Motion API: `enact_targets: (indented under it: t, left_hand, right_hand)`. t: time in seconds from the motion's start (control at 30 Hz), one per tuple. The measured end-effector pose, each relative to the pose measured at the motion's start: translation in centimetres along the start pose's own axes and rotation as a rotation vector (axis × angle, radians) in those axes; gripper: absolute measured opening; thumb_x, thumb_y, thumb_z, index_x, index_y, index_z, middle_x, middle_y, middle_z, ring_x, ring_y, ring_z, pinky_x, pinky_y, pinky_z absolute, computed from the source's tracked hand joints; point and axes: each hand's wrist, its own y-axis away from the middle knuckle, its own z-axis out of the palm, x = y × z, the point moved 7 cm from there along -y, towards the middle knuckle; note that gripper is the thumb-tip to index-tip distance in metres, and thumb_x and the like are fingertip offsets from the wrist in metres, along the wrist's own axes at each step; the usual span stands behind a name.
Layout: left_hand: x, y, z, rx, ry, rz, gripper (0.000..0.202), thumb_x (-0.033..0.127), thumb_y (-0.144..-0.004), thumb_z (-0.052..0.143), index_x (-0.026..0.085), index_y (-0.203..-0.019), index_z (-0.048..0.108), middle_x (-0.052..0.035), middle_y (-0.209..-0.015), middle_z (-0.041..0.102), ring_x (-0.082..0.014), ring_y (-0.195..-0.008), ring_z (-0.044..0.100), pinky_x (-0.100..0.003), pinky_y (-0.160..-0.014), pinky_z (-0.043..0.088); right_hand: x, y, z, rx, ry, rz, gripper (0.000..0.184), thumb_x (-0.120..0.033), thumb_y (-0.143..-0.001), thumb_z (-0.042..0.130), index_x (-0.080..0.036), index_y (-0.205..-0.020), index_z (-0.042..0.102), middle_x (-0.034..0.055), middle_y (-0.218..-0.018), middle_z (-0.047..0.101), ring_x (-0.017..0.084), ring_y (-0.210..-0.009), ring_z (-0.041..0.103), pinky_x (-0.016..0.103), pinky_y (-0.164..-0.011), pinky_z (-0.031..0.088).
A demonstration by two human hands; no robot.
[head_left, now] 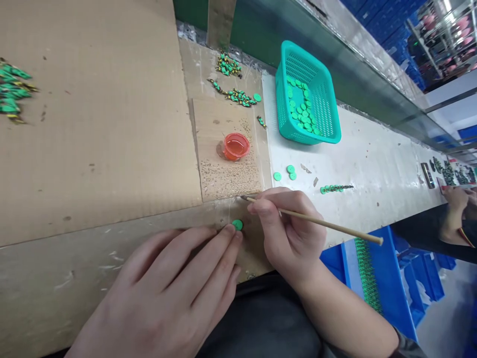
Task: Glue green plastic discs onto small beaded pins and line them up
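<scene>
Head view: the left hand (179,278) touches a green disc (238,224) on the surface (257,251) with outstretched fingertips, though whether they pinch it I cannot tell. At the disc's three o'clock, the right hand (294,228) grasps a thin wooden stick (343,229). Beyond sit a red cup (228,151) at twelve and a turquoise basket (282,107) at one.
</scene>
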Motion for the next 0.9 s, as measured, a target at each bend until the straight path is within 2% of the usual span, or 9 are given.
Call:
enact_targets:
  t: [0.1, 0.2, 0.33, 0.5, 0.6, 0.7, 0.9]
  left_hand:
    - [-0.1, 0.2, -0.1, -0.007, 0.01, -0.011, 0.029, 0.028, -0.123, 0.069, 0.025, -0.145, 0.088, -0.0055, -0.175, 0.078, -0.0353, -0.146, 0.079, -0.059, -0.123, 0.062]
    - [-0.2, 0.5, -0.1, -0.006, 0.022, -0.026, 0.034, 0.033, -0.123, 0.07, 0.027, -0.153, 0.087, -0.0047, -0.173, 0.08, -0.0355, -0.144, 0.081, -0.059, -0.122, 0.065]
    - [-0.4, 1.0, 0.2, -0.023, 0.052, -0.053, 0.035, 0.038, -0.124, 0.07, 0.03, -0.154, 0.086, -0.0041, -0.173, 0.08, -0.0365, -0.148, 0.081, -0.06, -0.121, 0.068]
    - [-0.2, 1.0, 0.1, -0.03, 0.055, -0.048, 0.035, 0.036, -0.125, 0.068, 0.03, -0.155, 0.085, -0.0045, -0.167, 0.082, -0.0358, -0.15, 0.079, -0.061, -0.123, 0.066]
    - [-0.1, 0.7, 0.1, -0.046, 0.032, -0.025, 0.034, 0.035, -0.126, 0.066, 0.027, -0.152, 0.086, -0.0053, -0.168, 0.081, -0.0365, -0.149, 0.077, -0.063, -0.121, 0.064]
    - [-0.1, 0.5, 0.0, -0.054, 0.027, -0.016, 0.032, 0.035, -0.126, 0.066, 0.027, -0.149, 0.086, -0.0054, -0.167, 0.081, -0.0362, -0.149, 0.077, -0.064, -0.121, 0.063]
    - [-0.2, 0.9, -0.2, -0.039, 0.038, -0.045, 0.034, 0.036, -0.126, 0.066, 0.028, -0.153, 0.085, -0.0037, -0.169, 0.08, -0.0349, -0.152, 0.077, -0.062, -0.123, 0.065]
  right_hand:
    - [-0.4, 0.1, -0.6, 0.08, -0.026, -0.034, 0.013, -0.022, -0.128, 0.072, -0.026, -0.116, 0.075, -0.0005, -0.093, 0.084, 0.017, -0.082, 0.083, 0.033, -0.075, 0.074]
    - [-0.8, 0.2, -1.0, 0.123, -0.07, -0.08, 0.018, -0.021, -0.129, 0.069, -0.025, -0.111, 0.071, -0.0033, -0.085, 0.076, 0.014, -0.069, 0.077, 0.03, -0.065, 0.069]
    - [-1.2, 0.0, -0.5, 0.015, -0.112, -0.104, 0.029, -0.018, -0.128, 0.064, -0.025, -0.1, 0.063, -0.0054, -0.076, 0.066, 0.012, -0.061, 0.068, 0.027, -0.057, 0.06]
    - [-1.1, 0.0, 0.1, -0.096, -0.128, -0.077, 0.026, -0.014, -0.123, 0.067, -0.027, -0.101, 0.062, -0.0051, -0.078, 0.066, 0.014, -0.062, 0.066, 0.028, -0.057, 0.057]
    - [-1.0, 0.0, 0.2, -0.091, -0.141, -0.092, 0.025, -0.017, -0.124, 0.066, -0.028, -0.102, 0.062, -0.0056, -0.078, 0.065, 0.014, -0.062, 0.066, 0.029, -0.057, 0.058]
    - [-0.9, 0.0, 0.2, -0.094, -0.131, -0.106, 0.024, -0.013, -0.121, 0.068, -0.028, -0.104, 0.062, -0.0065, -0.077, 0.063, 0.013, -0.061, 0.066, 0.028, -0.055, 0.058]
    - [-0.7, 0.3, 0.2, -0.103, -0.134, -0.088, 0.025, -0.012, -0.119, 0.072, -0.031, -0.107, 0.063, -0.0051, -0.079, 0.064, 0.016, -0.062, 0.066, 0.031, -0.054, 0.057]
